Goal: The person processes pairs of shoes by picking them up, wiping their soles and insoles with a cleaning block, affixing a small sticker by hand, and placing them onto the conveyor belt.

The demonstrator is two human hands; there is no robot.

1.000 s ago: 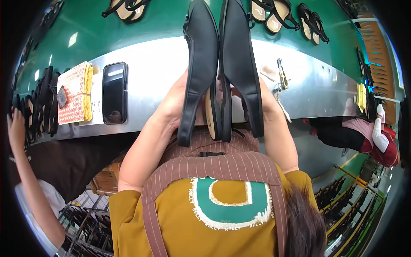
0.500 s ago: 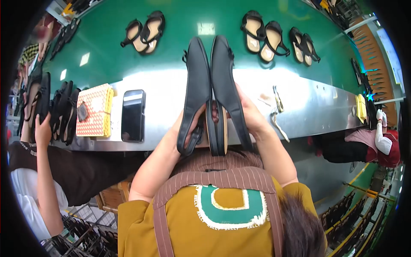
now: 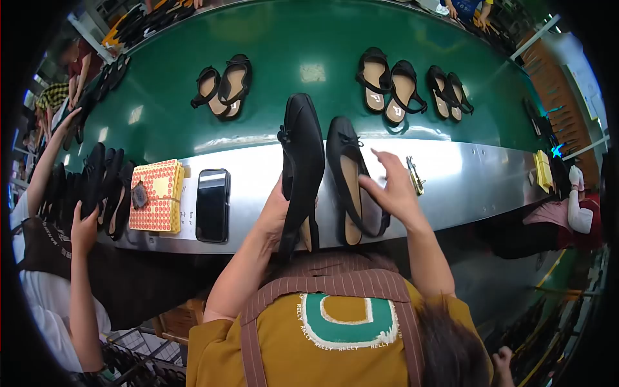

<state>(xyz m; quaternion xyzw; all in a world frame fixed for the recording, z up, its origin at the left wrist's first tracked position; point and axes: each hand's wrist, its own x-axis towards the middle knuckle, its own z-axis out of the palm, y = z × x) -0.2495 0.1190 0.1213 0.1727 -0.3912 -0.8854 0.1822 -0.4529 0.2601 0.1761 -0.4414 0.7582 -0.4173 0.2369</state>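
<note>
My left hand [image 3: 273, 211] grips a black slingback flat [image 3: 305, 155] with a small bow, raised on its side so the outer face and sole edge show. Its fingers are partly hidden behind the shoe. A matching black flat [image 3: 351, 187] rests sole down at the front of the metal strip, its beige insole facing up and its heel strap towards me. My right hand [image 3: 396, 192] is just right of that shoe, fingers spread and holding nothing. The thumb reaches close to the shoe's opening; I cannot tell whether it touches.
A phone [image 3: 213, 205] and a banded stack of patterned cards [image 3: 156, 197] lie left on the metal strip [image 3: 258, 161]. Small metal tools [image 3: 414, 175] lie right. Pairs of black shoes [image 3: 233, 84] stand on the green belt [image 3: 309, 39]. A co-worker's hand [image 3: 84, 229] holds a shoe at left.
The two shoes, held together upright before, are now apart. The right one has been set down and my right hand has let go of it. My left hand still holds the other.
</note>
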